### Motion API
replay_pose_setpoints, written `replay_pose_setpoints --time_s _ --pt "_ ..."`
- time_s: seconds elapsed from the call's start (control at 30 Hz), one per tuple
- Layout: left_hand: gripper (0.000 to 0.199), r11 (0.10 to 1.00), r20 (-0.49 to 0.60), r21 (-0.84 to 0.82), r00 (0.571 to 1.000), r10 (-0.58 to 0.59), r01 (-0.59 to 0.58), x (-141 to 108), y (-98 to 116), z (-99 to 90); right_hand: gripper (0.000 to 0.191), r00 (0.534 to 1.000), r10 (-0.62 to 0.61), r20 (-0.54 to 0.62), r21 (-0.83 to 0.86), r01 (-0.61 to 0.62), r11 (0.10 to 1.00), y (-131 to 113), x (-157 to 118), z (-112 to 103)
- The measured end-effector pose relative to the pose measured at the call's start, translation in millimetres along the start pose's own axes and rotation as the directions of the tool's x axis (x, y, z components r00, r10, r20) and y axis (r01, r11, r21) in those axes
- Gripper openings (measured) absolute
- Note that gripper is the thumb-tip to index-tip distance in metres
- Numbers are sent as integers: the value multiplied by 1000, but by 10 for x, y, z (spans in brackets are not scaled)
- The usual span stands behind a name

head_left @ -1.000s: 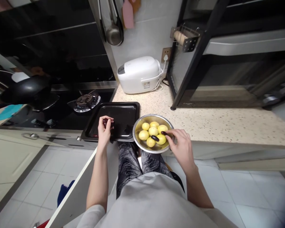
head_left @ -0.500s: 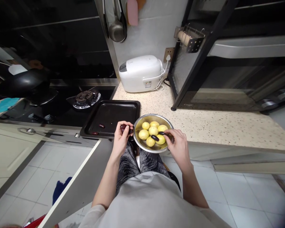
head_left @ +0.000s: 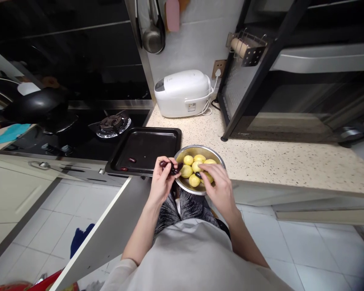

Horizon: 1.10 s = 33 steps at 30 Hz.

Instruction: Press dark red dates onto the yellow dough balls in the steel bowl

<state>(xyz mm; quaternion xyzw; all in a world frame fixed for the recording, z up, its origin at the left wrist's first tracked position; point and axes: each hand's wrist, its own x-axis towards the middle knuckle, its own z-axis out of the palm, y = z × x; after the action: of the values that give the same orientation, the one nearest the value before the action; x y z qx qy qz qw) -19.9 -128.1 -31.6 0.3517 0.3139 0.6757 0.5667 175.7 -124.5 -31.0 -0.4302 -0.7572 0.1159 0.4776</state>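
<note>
My left hand [head_left: 164, 178] is closed around several long, glossy, dark red-purple grapes [head_left: 174, 171] at the left rim of a steel bowl [head_left: 182, 188]. Round yellow fruits [head_left: 187, 171], lemon-like in colour, fill the bowl. Over its right side reaches my right hand [head_left: 220, 184], thumb and fingertips closing on a dark grape [head_left: 198, 174] that rests among the yellow fruits. The palm side of the right hand is hidden. Two more dark red grapes [head_left: 132, 160] lie on a black baking tray [head_left: 148, 141] just left of my left hand.
Behind the tray is a gas hob [head_left: 112, 123] with a black wok [head_left: 36, 105]. A white appliance [head_left: 183, 95] with a cord stands against the wall. An oven [head_left: 309, 101] sits on the speckled counter [head_left: 276, 161]. An open cabinet door [head_left: 115, 226] juts out at my left.
My right hand has moved left over the bowl, from holding one dark grape to the grape lying on the fruits. My left hand has shifted slightly right, over the rim. The view has shifted slightly.
</note>
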Motion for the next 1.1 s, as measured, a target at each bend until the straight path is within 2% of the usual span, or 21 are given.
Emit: replay_pose_setpoints --time_s 0.13,0.3,0.47,0.57,0.63,0.77,0.83,1.1 --pt "27 1000 56 14 998 -25 24 -83 -38 111 34 991 -66 114 91 56 994 -98 45 138" --pt "30 997 71 35 995 -65 63 -120 -52 178 27 991 -42 128 97 30 995 -109 73 158" --pt "35 994 -33 4 994 -105 105 -103 -78 201 19 989 10 151 61 -19 998 -90 69 108" --pt "35 997 -112 7 991 -75 77 -82 -87 192 16 990 42 135 60 -51 997 -59 73 73" --pt "34 999 -163 16 986 -45 48 -63 -80 164 14 994 75 85 64 -81 995 -8 97 35" --pt "33 1000 -203 11 979 -17 19 -33 -50 97 12 981 181 -65 -60 -185 981 173 182 -59" --pt "33 1000 -201 14 979 -14 17 -28 -44 84 13 976 200 -89 -158 -212 965 268 217 -86" --pt "31 998 -169 41 985 -31 38 -51 -50 105 23 989 148 24 -330 -132 935 414 232 -20"
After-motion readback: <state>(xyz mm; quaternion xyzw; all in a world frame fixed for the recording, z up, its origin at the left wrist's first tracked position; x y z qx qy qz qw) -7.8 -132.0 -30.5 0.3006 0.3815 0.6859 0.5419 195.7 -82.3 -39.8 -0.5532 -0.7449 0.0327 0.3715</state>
